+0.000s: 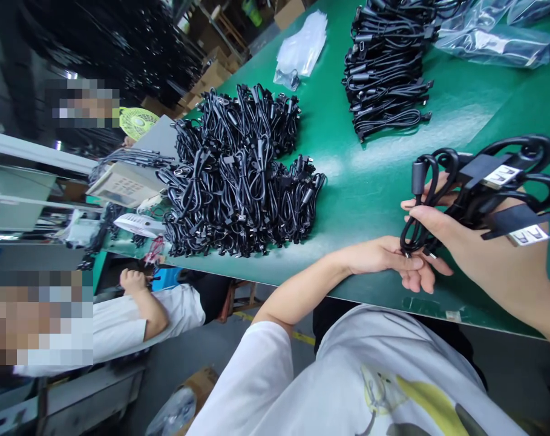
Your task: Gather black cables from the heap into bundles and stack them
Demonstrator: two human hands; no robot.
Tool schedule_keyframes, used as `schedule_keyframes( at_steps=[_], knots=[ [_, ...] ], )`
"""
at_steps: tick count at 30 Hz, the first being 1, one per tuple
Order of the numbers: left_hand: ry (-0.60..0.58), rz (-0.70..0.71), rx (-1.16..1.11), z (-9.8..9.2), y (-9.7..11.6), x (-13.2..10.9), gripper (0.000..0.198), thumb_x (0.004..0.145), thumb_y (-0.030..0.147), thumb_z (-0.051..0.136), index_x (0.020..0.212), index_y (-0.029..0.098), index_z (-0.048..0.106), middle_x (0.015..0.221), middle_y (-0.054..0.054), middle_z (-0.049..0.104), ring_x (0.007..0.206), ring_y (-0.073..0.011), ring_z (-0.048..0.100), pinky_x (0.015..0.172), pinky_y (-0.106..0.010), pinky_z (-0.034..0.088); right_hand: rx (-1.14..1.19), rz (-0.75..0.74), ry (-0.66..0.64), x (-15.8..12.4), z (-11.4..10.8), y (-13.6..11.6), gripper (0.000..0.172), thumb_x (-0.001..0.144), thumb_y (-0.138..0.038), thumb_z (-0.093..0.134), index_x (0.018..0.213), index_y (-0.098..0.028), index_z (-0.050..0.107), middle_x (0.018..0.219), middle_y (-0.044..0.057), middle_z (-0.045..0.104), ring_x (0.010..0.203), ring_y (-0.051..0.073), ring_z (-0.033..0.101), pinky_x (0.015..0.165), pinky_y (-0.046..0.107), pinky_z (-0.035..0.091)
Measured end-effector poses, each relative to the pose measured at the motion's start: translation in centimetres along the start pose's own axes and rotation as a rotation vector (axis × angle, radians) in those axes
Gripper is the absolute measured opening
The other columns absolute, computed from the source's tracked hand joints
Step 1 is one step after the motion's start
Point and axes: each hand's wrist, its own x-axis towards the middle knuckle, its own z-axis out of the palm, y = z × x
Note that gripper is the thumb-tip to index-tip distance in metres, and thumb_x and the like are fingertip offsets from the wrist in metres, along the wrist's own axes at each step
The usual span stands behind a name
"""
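My right hand (474, 248) is wrapped round a bundle of black USB cables (465, 203), looped and held just above the table. Two large plugs with silver metal ends point to the right, and a dark cylinder (419, 177) on a cable hangs at the left of the bundle. My left hand (399, 263) is beside the bundle's lower end, its fingers loosely apart and touching the small plug ends. Part of the left index finger is hidden behind the cables.
A large heap of bundled black cables (242, 175) lies on the green table (347, 212). Beyond are a row of cable bundles (388, 79), clear plastic bags (501, 45) and a stack of flat bags (302, 48). At left, a co-worker in a white shirt (120, 327) sits at the same table.
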Motion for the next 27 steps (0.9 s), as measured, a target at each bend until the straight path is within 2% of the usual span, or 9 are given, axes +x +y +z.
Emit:
schedule_keyframes(
  at_steps=[3, 8, 14, 16, 18, 22, 24, 27],
  knots=[
    [-0.005, -0.011, 0.016, 0.0, 0.0, 0.1, 0.032, 0.078, 0.042, 0.072, 0.095, 0.016, 0.073, 0.085, -0.006, 0.071, 0.072, -0.0149, 0.063, 0.072, -0.028, 0.05, -0.131, -0.057, -0.003, 0.0, 0.4, 0.1, 0.017, 0.076, -0.042, 0.076, 0.081, -0.029, 0.065, 0.091, 0.004, 0.068, 0.092, 0.03, 0.067, 0.089, 0.051, 0.052],
    [-0.027, 0.021, 0.055, 0.0, 0.0, 0.3, 0.039, 0.077, 0.045, 0.073, 0.102, 0.016, 0.072, 0.083, -0.006, 0.071, 0.071, -0.0153, 0.063, 0.07, -0.028, 0.05, -0.142, -0.118, -0.016, 0.3, 0.7, 0.7, 0.018, 0.077, -0.041, 0.075, 0.075, -0.027, 0.063, 0.091, 0.003, 0.068, 0.087, 0.028, 0.067, 0.086, 0.049, 0.052],
    [-0.004, -0.019, 0.069, 0.2, 0.4, 0.3, 0.036, 0.072, 0.046, 0.077, 0.089, 0.014, 0.074, 0.08, -0.006, 0.071, 0.069, -0.015, 0.062, 0.07, -0.028, 0.05, -0.115, -0.172, -0.001, 0.2, 0.9, 1.4, 0.015, 0.077, -0.039, 0.075, 0.082, -0.03, 0.064, 0.094, 0.001, 0.069, 0.088, 0.026, 0.067, 0.085, 0.045, 0.054],
    [0.006, -0.031, 0.058, 0.2, 0.3, 0.4, 0.039, 0.071, 0.047, 0.078, 0.093, 0.015, 0.074, 0.079, -0.006, 0.071, 0.07, -0.0147, 0.062, 0.07, -0.027, 0.05, -0.114, -0.139, -0.009, 0.2, 0.9, 1.4, 0.016, 0.075, -0.04, 0.076, 0.081, -0.03, 0.065, 0.093, 0.002, 0.069, 0.088, 0.026, 0.068, 0.087, 0.044, 0.055],
    [-0.008, -0.032, 0.046, 0.2, 0.1, 0.5, 0.044, 0.072, 0.048, 0.077, 0.102, 0.015, 0.072, 0.081, -0.005, 0.07, 0.071, -0.0148, 0.063, 0.07, -0.027, 0.05, -0.095, -0.033, -0.046, 0.3, 0.7, 1.4, 0.019, 0.073, -0.042, 0.078, 0.082, -0.028, 0.068, 0.091, 0.002, 0.071, 0.088, 0.027, 0.069, 0.091, 0.047, 0.054],
    [-0.051, 0.052, 0.067, 0.2, -0.6, 0.8, 0.049, 0.078, 0.05, 0.071, 0.113, 0.015, 0.066, 0.084, -0.004, 0.07, 0.072, -0.0145, 0.065, 0.07, -0.028, 0.051, 0.265, 0.267, -0.229, 1.2, -0.1, 1.6, 0.031, 0.076, -0.044, 0.075, 0.101, -0.027, 0.07, 0.106, 0.004, 0.073, 0.092, 0.026, 0.072, 0.085, 0.045, 0.059],
    [-0.018, 0.109, 0.056, 0.0, -0.9, 1.0, 0.049, 0.08, 0.051, 0.069, 0.114, 0.015, 0.063, 0.083, -0.003, 0.07, 0.071, -0.0139, 0.065, 0.068, -0.028, 0.051, 0.349, 0.286, -0.298, 2.3, -0.7, 1.8, 0.031, 0.08, -0.043, 0.071, 0.106, -0.027, 0.066, 0.11, 0.005, 0.073, 0.092, 0.025, 0.073, 0.079, 0.041, 0.061],
    [0.007, 0.147, 0.054, -0.3, -1.2, 1.1, 0.046, 0.082, 0.053, 0.067, 0.108, 0.016, 0.061, 0.08, -0.002, 0.07, 0.067, -0.0127, 0.065, 0.065, -0.027, 0.05, 0.175, 0.161, -0.349, 5.5, -1.2, 1.9, 0.027, 0.08, -0.044, 0.07, 0.099, -0.025, 0.065, 0.093, 0.005, 0.075, 0.076, 0.023, 0.073, 0.067, 0.036, 0.061]
  ],
)
